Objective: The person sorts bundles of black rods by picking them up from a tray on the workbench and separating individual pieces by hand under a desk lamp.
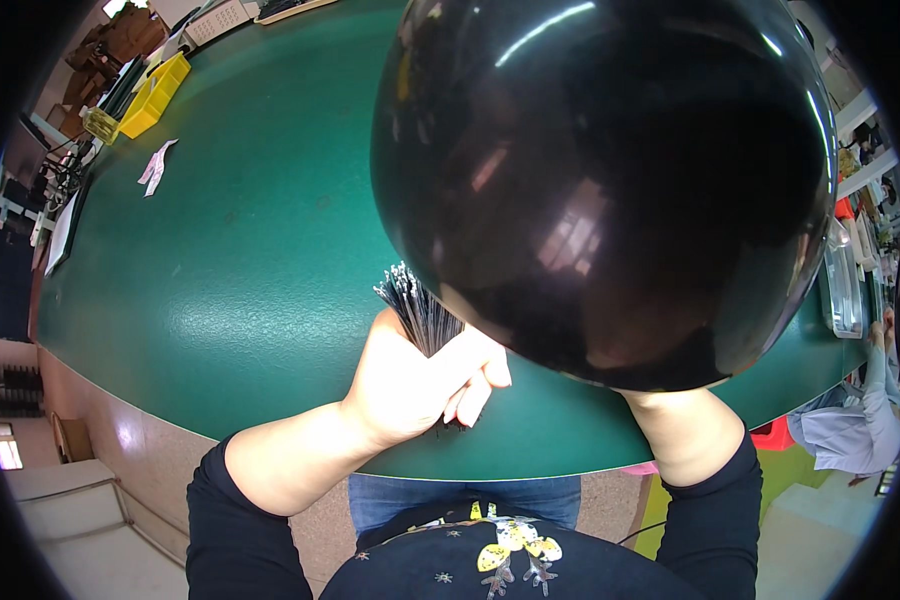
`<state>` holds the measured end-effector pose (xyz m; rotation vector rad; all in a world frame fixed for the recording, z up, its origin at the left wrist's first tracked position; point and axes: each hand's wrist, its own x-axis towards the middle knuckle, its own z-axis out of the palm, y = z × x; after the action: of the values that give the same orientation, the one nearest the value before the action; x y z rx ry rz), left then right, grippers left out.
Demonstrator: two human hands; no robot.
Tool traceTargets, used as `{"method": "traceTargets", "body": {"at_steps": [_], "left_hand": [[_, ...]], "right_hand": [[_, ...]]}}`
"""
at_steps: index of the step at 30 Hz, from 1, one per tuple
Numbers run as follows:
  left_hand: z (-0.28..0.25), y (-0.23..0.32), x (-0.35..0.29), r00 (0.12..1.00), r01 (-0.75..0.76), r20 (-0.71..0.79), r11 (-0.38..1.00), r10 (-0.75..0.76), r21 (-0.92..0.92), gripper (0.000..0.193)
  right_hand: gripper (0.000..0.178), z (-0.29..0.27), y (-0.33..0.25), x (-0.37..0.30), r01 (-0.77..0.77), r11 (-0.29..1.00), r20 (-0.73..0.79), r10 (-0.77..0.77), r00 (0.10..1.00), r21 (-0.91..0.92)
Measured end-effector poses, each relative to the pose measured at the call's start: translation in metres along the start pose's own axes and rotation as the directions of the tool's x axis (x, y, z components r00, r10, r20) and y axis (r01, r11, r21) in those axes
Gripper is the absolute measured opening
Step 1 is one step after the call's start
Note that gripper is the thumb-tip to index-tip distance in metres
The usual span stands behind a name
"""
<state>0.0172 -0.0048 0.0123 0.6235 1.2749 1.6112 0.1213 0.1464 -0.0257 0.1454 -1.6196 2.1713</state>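
Observation:
My left hand [425,375] is closed round a bundle of thin black wires [422,312]. Their silvery tips fan out above the fist, and a few dark ends show below the fingers. A big, glossy black dome [610,190] fills the upper right of the head view, between the camera and the table. My right hand [675,402] is behind its lower edge. Only the wrist shows, so the fingers and anything in them are hidden. The dome also overlaps the right side of the wire bundle.
The green table [240,270] curves round in front of me. At the far left are a yellow bin [155,97], a bottle [100,125] and a pale pink strip [156,168]. A clear plastic tray [843,285] lies at the right edge, near another person [850,425].

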Motion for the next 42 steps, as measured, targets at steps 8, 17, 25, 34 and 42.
{"method": "traceTargets", "body": {"at_steps": [8, 17, 25, 34, 42], "left_hand": [[-0.002, 0.003, 0.003, 0.984, 0.155, 0.097, 0.985, -0.147, -0.079, 0.026], [-0.001, 0.004, 0.002, 0.989, 0.128, 0.086, 0.991, -0.124, -0.042, 0.024], [-0.003, 0.002, 0.001, 0.989, 0.134, 0.065, 0.991, -0.132, -0.028, 0.025], [-0.001, 0.004, 0.002, 0.985, 0.17, 0.054, 0.983, -0.167, -0.072, 0.021], [0.004, 0.004, 0.0, 0.999, 0.054, -0.001, 0.989, -0.054, -0.136, 0.011]], "right_hand": [[0.059, 0.003, -0.002, -0.003, -0.083, 0.988, -0.062, 0.091, 0.994, 0.127], [0.057, 0.003, 0.008, -0.005, 0.028, 0.992, -0.044, -0.023, 0.999, 0.121], [0.053, 0.01, -0.008, 0.005, -0.059, 0.995, 0.012, 0.061, 0.998, -0.079], [0.033, 0.006, -0.012, 0.022, 0.039, 0.97, -0.406, 0.064, 0.912, 0.24], [0.02, -0.038, -0.082, 0.028, -0.151, 0.387, -0.201, -0.091, 0.975, -0.91]]}}
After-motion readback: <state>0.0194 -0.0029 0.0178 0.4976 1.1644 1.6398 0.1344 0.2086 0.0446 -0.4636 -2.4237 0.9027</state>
